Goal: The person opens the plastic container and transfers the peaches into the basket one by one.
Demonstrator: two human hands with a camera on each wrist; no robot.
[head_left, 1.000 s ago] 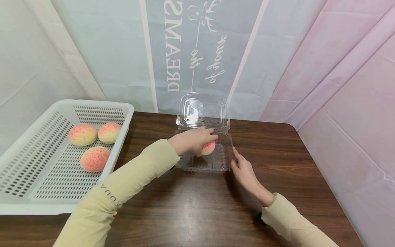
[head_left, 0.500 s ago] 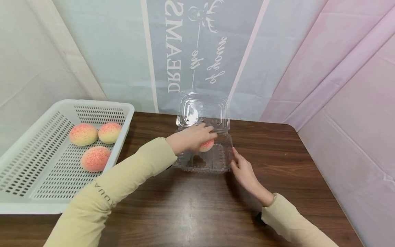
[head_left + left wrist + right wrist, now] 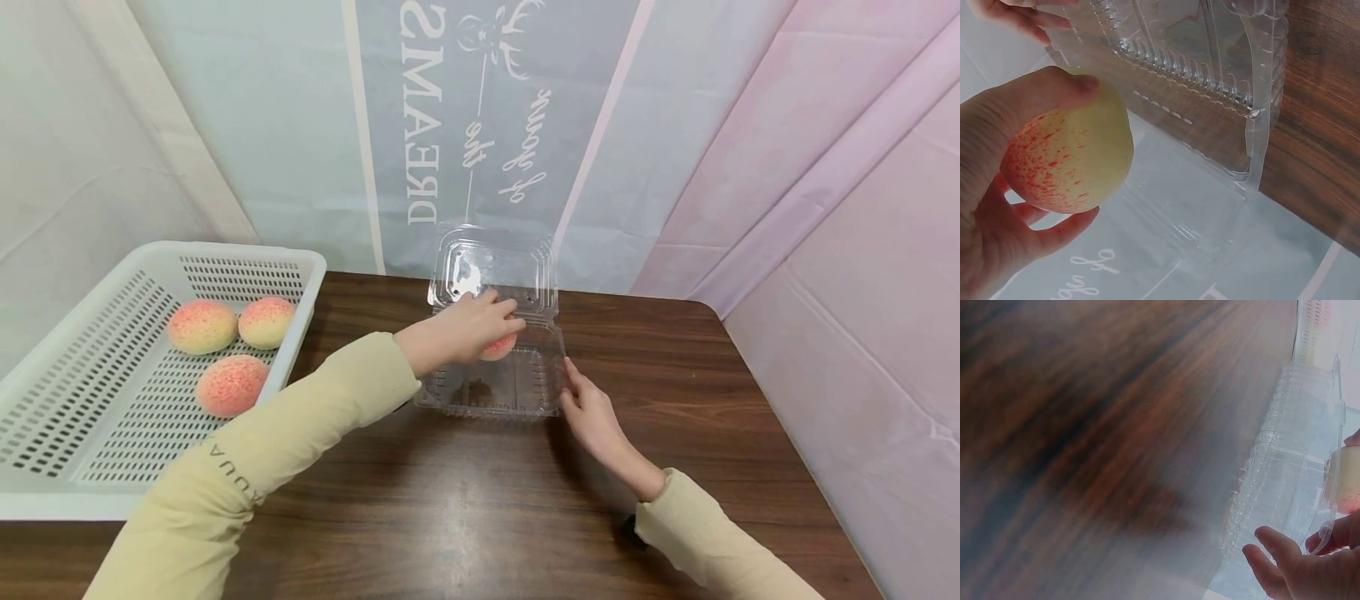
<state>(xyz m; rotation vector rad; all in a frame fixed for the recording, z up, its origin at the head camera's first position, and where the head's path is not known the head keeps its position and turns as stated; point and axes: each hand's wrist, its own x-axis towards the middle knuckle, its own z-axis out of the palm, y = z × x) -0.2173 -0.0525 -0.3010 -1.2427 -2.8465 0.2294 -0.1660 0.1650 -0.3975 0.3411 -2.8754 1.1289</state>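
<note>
My left hand grips a peach, yellow with red speckles, over the back part of a clear plastic clamshell container. In the left wrist view the thumb lies across the peach's upper side and the fingers curl under it. The container's lid stands raised at the back, against the wall covering. At the container's right side, my right hand holds the rim between thumb and fingers, as the right wrist view shows. Most of the peach is hidden behind the left hand in the head view.
A white perforated basket stands at the left, with a red peach and two yellow-red peaches inside. Dark wooden table lies under everything. A printed cloth rises behind it, with pale pink cloth on the right.
My left hand has shifted a little left and toward the back with the peach. The right hand stays at the container's rim, and the peaches in the basket have not moved.
</note>
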